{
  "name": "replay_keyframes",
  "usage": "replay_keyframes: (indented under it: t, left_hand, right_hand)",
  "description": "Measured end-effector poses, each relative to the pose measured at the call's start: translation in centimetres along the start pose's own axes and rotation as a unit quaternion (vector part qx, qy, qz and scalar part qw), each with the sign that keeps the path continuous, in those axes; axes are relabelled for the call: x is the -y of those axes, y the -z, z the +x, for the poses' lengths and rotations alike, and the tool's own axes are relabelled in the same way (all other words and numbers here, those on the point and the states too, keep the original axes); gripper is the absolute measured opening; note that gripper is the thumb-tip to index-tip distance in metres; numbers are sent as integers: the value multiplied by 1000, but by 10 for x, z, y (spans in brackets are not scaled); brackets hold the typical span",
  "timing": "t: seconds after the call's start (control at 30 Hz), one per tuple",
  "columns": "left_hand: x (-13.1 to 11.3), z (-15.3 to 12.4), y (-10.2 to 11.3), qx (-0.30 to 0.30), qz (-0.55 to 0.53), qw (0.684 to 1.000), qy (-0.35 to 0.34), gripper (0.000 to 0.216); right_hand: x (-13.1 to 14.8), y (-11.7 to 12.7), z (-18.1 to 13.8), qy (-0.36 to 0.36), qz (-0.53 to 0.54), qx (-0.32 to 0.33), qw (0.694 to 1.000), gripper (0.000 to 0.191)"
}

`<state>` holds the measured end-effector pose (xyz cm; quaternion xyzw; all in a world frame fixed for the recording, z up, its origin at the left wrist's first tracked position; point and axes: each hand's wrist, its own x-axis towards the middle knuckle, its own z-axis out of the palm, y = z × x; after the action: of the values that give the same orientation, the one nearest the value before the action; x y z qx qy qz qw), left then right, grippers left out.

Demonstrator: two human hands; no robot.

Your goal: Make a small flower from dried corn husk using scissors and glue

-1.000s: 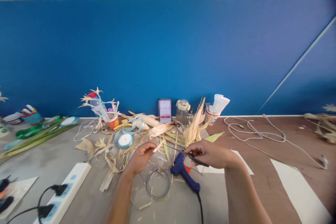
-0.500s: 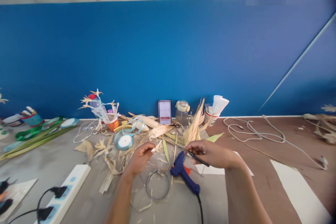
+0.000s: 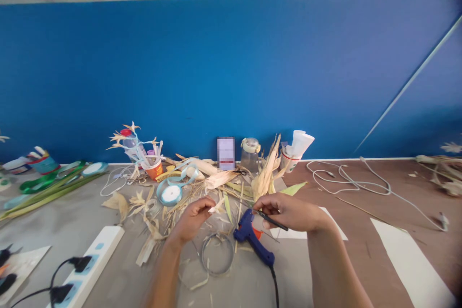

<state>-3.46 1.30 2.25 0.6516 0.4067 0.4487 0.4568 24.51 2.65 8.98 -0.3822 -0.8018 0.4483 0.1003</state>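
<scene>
My left hand (image 3: pixel 193 219) is closed in a pinch on a small pale strip of corn husk (image 3: pixel 217 207). My right hand (image 3: pixel 288 212) is closed on small black-handled scissors (image 3: pixel 270 221), their tip pointing left toward the husk piece. Both hands hover over the table just above a blue hot glue gun (image 3: pixel 252 238) and a coil of grey wire (image 3: pixel 217 253). Dried corn husks (image 3: pixel 265 175) lie scattered behind the hands.
A light blue ribbon spool (image 3: pixel 171 194), paper cups (image 3: pixel 154 167), a glass jar (image 3: pixel 250 153) and a white cable (image 3: pixel 346 178) line the blue wall. A white power strip (image 3: pixel 92 262) with black plugs lies at lower left. Green ribbon and leaves (image 3: pixel 46 187) at far left.
Both hands stay almost in place; the view has shifted slightly. The husk piece and the scissors remain held close together.
</scene>
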Motion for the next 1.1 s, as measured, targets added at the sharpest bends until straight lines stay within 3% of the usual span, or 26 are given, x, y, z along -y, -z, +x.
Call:
replay_keyframes:
  t: [0.2,0.57,0.67,0.87,1.1]
  left_hand:
    - [0,1,0,5,5,1000,4,9]
    - [-3,0,0,-7,5,1000,30,13]
    - [1,1,0,-40,-12,998,42,12]
    - [20,7,-2,-168,-92,980,45,23]
    - [28,10,-6,-251,-70,965,36,26]
  right_hand:
    - [0,-1,0,3,6,21,1000,27]
    - [1,-1,0,-12,4,1,1000,28]
    - [3,-1,1,-22,26,-30,999,26]
    - [13,-6,11,-34,98,-122,987,24]
    - [23,-38,49,-25,170,-193,966,26]
